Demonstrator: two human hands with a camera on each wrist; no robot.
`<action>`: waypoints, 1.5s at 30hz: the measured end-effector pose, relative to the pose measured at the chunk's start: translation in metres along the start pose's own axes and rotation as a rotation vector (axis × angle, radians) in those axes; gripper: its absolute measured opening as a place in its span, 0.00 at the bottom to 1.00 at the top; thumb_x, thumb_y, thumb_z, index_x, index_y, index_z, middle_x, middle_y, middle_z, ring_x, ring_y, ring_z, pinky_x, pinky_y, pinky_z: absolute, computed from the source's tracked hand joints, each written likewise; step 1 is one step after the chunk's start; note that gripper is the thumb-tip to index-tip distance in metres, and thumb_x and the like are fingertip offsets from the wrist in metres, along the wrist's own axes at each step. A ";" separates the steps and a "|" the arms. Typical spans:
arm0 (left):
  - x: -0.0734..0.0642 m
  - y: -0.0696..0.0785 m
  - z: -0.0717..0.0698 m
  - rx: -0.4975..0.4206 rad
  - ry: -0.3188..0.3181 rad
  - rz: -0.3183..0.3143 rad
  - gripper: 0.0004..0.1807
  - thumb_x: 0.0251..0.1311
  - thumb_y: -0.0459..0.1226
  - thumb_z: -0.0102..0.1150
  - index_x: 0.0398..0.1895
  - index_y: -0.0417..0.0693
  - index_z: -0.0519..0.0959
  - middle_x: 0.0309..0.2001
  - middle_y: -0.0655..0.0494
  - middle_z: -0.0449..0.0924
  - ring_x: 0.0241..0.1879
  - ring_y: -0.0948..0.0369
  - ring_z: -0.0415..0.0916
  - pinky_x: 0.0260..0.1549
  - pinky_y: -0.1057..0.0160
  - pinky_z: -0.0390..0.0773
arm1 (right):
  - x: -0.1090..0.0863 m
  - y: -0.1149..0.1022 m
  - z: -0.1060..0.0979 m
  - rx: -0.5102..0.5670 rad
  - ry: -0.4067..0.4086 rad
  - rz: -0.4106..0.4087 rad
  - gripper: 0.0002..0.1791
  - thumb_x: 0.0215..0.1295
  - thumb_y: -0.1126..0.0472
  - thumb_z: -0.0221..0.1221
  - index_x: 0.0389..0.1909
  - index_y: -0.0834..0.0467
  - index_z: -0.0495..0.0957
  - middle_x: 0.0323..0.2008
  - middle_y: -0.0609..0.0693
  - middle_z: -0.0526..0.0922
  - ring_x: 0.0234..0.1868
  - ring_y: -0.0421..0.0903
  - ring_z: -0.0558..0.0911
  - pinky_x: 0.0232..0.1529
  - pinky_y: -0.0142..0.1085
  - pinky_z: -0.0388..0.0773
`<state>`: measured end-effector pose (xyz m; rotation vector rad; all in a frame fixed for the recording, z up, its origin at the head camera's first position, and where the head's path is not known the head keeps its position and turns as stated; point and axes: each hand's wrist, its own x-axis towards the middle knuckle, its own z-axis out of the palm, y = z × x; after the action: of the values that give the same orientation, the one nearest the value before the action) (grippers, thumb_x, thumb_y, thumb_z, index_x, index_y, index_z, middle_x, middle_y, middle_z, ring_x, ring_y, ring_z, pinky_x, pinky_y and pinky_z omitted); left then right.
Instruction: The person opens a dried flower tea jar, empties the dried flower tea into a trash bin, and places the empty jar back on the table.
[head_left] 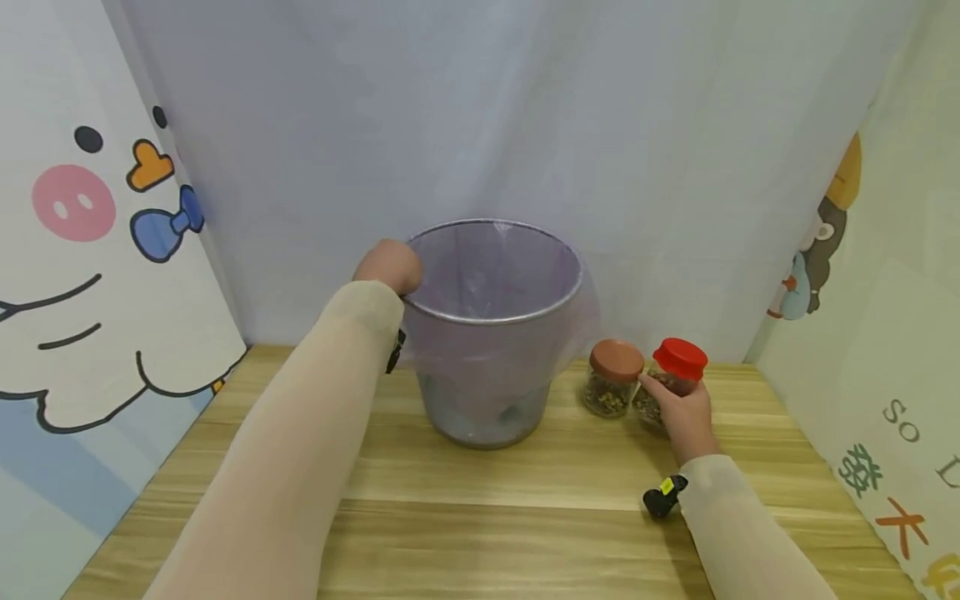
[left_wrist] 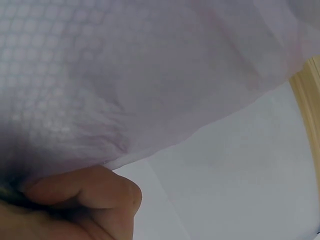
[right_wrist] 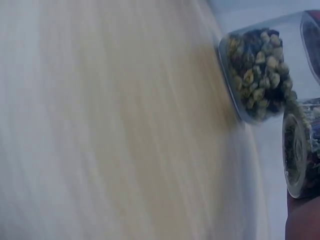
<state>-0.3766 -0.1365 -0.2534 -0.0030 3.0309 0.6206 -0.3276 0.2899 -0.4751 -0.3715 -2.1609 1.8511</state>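
A trash bin (head_left: 480,417) lined with a thin translucent purple bag (head_left: 480,350) stands upright in the middle of the table. My left hand (head_left: 388,265) grips the bin's rim at its left side; in the left wrist view its curled fingers (left_wrist: 107,187) sit at the bag-covered edge. My right hand (head_left: 686,417) holds a clear jar with a red lid (head_left: 680,358), its dark contents showing through the wall. The right wrist view shows this jar's round base (right_wrist: 296,155). Just left of it stands a second jar with an orange-brown lid (head_left: 617,361), holding small greenish-brown dried pieces (right_wrist: 260,75).
The wooden table (head_left: 480,533) ends at a pale curtain (head_left: 495,108) behind the bin. Printed panels with cartoon figures (head_left: 75,204) and lettering close off the left and right sides.
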 end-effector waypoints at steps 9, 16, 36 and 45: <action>-0.003 0.001 -0.003 0.005 -0.004 -0.010 0.21 0.74 0.31 0.30 0.33 0.35 0.76 0.58 0.34 0.72 0.40 0.49 0.67 0.43 0.53 0.73 | -0.007 -0.002 0.007 0.033 -0.025 -0.056 0.34 0.60 0.42 0.74 0.60 0.51 0.70 0.51 0.47 0.77 0.52 0.44 0.75 0.54 0.40 0.71; -0.003 0.002 -0.002 0.015 -0.005 -0.025 0.21 0.75 0.31 0.30 0.30 0.37 0.75 0.58 0.34 0.72 0.40 0.50 0.68 0.43 0.53 0.73 | -0.021 -0.008 0.009 0.033 -0.026 -0.125 0.38 0.64 0.47 0.72 0.69 0.54 0.66 0.63 0.51 0.75 0.61 0.43 0.74 0.64 0.44 0.68; -0.004 0.006 -0.001 -0.007 -0.026 -0.048 0.23 0.77 0.31 0.31 0.21 0.45 0.68 0.47 0.38 0.73 0.26 0.57 0.55 0.25 0.61 0.65 | -0.067 -0.045 0.021 -0.036 -0.254 -0.419 0.27 0.65 0.64 0.72 0.61 0.60 0.71 0.44 0.50 0.82 0.42 0.42 0.81 0.44 0.31 0.78; -0.008 0.005 -0.002 -0.005 -0.008 -0.032 0.21 0.74 0.29 0.31 0.21 0.45 0.67 0.49 0.37 0.72 0.33 0.53 0.62 0.34 0.57 0.69 | -0.078 -0.061 0.035 0.003 -0.346 -0.521 0.25 0.61 0.71 0.72 0.57 0.59 0.74 0.40 0.51 0.82 0.40 0.43 0.80 0.44 0.33 0.78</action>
<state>-0.3684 -0.1326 -0.2489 -0.0483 3.0153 0.6242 -0.2694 0.2199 -0.4230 0.5068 -2.1780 1.6985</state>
